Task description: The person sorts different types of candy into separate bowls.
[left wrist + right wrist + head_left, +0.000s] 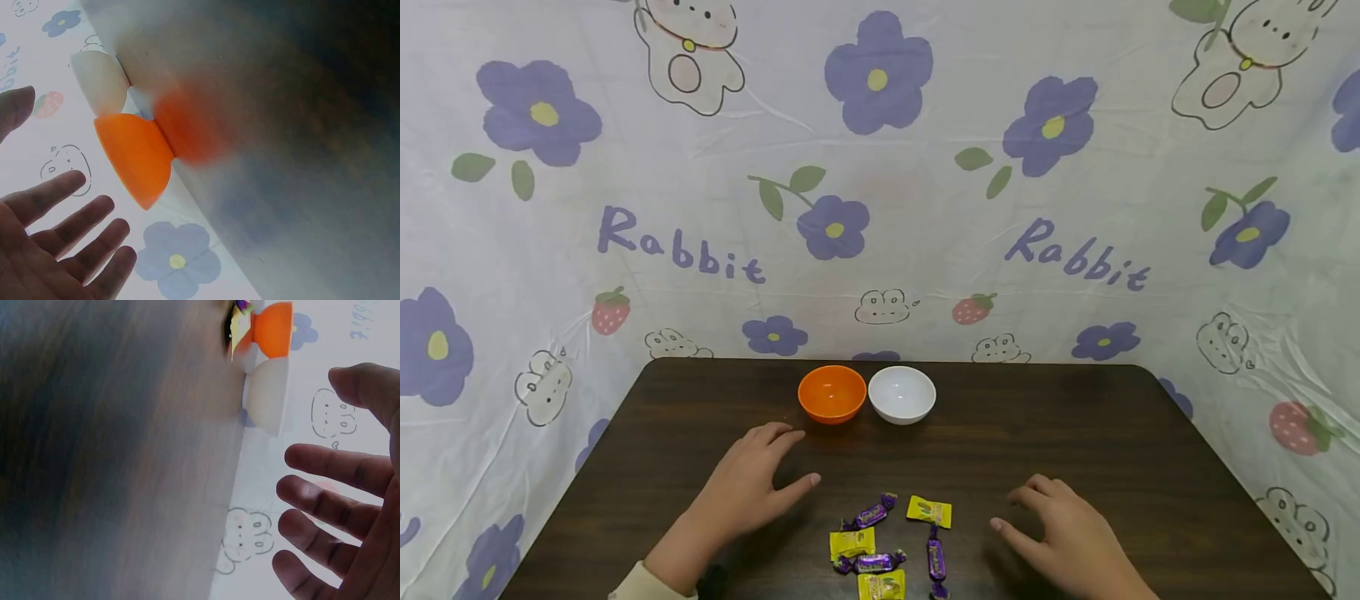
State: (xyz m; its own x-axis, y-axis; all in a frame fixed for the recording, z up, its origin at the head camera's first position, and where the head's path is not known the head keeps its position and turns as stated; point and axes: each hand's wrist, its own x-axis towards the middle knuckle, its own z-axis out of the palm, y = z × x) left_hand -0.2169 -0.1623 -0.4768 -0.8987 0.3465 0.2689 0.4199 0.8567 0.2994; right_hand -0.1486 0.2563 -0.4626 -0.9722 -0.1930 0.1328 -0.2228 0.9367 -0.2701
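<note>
An orange bowl point(832, 395) and a white bowl point(902, 396) stand side by side at the back of the dark table. My left hand point(741, 487) reaches over the table in front and to the left of the orange bowl, fingers spread and holding nothing. In the left wrist view its fingers extend beside the orange bowl point(136, 156). To the right of the candies, my right hand point(1067, 537) hovers with its fingers relaxed and nothing in them. Between the hands lie purple-wrapped candies point(874, 563) and yellow-wrapped candies point(929, 512), several in all.
The dark wooden table point(1075, 433) has rounded back corners. Behind it and along both sides hangs a white cloth point(925, 208) printed with flowers, rabbits and strawberries. The nearest yellow candy point(882, 586) lies at the bottom edge of the head view.
</note>
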